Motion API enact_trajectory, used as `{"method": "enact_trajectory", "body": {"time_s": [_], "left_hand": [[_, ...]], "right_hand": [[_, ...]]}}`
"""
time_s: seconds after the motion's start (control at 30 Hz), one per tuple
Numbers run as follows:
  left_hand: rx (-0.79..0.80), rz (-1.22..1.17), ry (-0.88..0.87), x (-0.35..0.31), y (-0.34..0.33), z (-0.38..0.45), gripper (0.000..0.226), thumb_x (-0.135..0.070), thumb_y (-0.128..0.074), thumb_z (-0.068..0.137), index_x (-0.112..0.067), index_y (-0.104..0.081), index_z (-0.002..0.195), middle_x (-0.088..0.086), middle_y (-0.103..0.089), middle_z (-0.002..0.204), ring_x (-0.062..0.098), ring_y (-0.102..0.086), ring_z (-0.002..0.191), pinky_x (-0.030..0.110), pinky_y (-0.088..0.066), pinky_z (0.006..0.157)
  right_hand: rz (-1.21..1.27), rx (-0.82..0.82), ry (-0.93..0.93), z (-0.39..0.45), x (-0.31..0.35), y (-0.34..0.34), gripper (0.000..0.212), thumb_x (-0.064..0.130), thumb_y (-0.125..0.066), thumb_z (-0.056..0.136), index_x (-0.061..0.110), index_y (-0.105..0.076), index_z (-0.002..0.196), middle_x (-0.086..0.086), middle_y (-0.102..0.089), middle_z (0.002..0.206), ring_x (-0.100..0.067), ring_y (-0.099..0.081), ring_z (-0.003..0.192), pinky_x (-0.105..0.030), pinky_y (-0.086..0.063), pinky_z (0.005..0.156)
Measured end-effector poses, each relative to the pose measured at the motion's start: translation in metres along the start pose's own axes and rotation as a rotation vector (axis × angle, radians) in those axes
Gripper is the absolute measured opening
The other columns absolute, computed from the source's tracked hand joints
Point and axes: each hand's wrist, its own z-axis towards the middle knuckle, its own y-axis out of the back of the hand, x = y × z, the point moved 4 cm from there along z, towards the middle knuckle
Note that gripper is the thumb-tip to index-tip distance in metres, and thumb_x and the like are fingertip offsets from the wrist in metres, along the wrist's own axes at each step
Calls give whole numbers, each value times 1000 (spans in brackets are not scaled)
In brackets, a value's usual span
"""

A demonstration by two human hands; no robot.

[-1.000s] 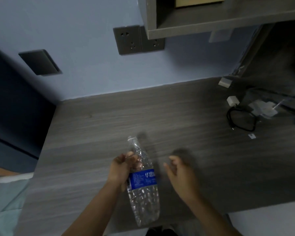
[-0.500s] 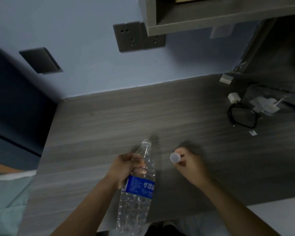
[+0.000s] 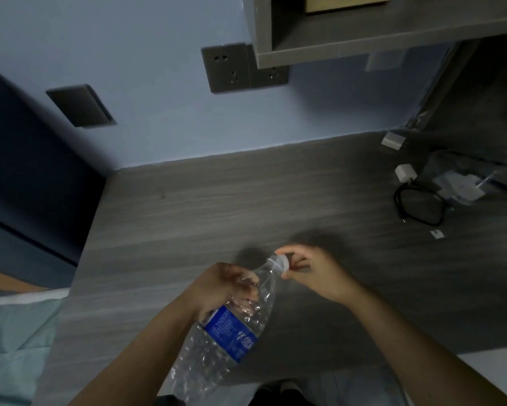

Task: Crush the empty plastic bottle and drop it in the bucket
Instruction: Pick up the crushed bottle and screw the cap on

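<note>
A clear, crumpled plastic bottle (image 3: 231,332) with a blue label is held over the grey wooden desk (image 3: 187,218), its neck tilted up to the right. My left hand (image 3: 220,285) grips it around the upper body, just above the label. My right hand (image 3: 313,272) pinches the white cap (image 3: 283,262) at the bottle's mouth between thumb and fingers. No bucket is in view.
A black coiled cable (image 3: 419,206), white chargers (image 3: 404,172) and a clear plastic wrapper (image 3: 463,186) lie at the desk's right. A shelf (image 3: 363,39) hangs overhead. Wall sockets (image 3: 231,68) sit on the blue wall. Pale green bedding (image 3: 14,347) is at the left.
The bottle's neck has tilted to the right. My right hand, which held the white cap apart from the bottle, has brought it onto the bottle's mouth.
</note>
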Motion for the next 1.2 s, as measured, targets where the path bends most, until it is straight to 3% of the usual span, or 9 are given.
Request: {"method": "enact_trajectory", "body": {"time_s": [0.07,0.2,0.33,0.57,0.63,0.77,0.97,1.1,1.2], "left_hand": [[28,38,-4,-2,3,-2,18,0,-69,75,-11,-69,89,8,-73,80,14,-70,69,21,-56,66],[56,120,-13,-6,4,-8,18,-3,-69,75,-18,-69,86,-2,-73,74,4,-69,63,8,-52,56],[67,234,-32,-11,4,-8,20,-9,-70,76,-26,-69,85,1,-74,88,1,-67,68,6,-50,59],[73,266,-60,-5,2,-5,22,-1,-71,74,-10,-70,94,2,-71,85,-8,-63,59,4,-48,58],[77,250,-69,-4,2,-5,22,2,-70,75,-6,-69,95,2,-70,82,-7,-63,60,7,-50,60],[88,243,-84,-5,3,-8,23,6,-66,77,2,-66,100,-1,-67,75,-8,-63,55,5,-50,57],[93,254,-103,-9,5,-17,24,4,-64,79,1,-66,102,8,-68,86,2,-64,67,10,-51,65],[103,229,-101,-10,7,-22,25,3,-65,79,1,-64,104,13,-68,92,23,-64,83,38,-54,84],[112,234,-103,-9,9,-23,26,2,-65,79,-1,-65,105,12,-68,93,20,-64,83,38,-53,85]], "right_hand": [[31,72,-11,-2,1,1,50,1,-74,69,17,-62,115,22,-65,72,10,-61,72,-5,-47,74],[118,153,4,-4,6,3,55,-2,-73,69,24,-57,115,16,-61,94,9,-61,83,-9,-48,82],[155,206,-34,-7,6,2,56,-4,-70,71,25,-54,116,7,-55,94,14,-58,83,-3,-44,80],[218,259,-86,-12,6,-1,55,-6,-66,74,13,-50,123,-7,-60,106,-12,-56,102,-5,-44,85],[213,251,-106,-12,5,-1,49,-5,-66,76,4,-54,123,-8,-62,105,-10,-56,99,-4,-43,82],[236,239,-136,-13,6,-4,45,-5,-63,77,-3,-54,122,4,-62,92,11,-58,74,-3,-45,75],[331,232,-136,-16,10,-6,53,-8,-66,74,16,-54,120,9,-64,100,8,-64,87,-7,-48,80],[382,244,-134,-19,15,-6,51,-11,-65,73,25,-61,110,5,-66,107,9,-64,90,-7,-48,76],[374,247,-131,-20,18,-7,50,-10,-66,72,27,-65,105,10,-67,105,9,-63,93,-6,-47,76]]}}
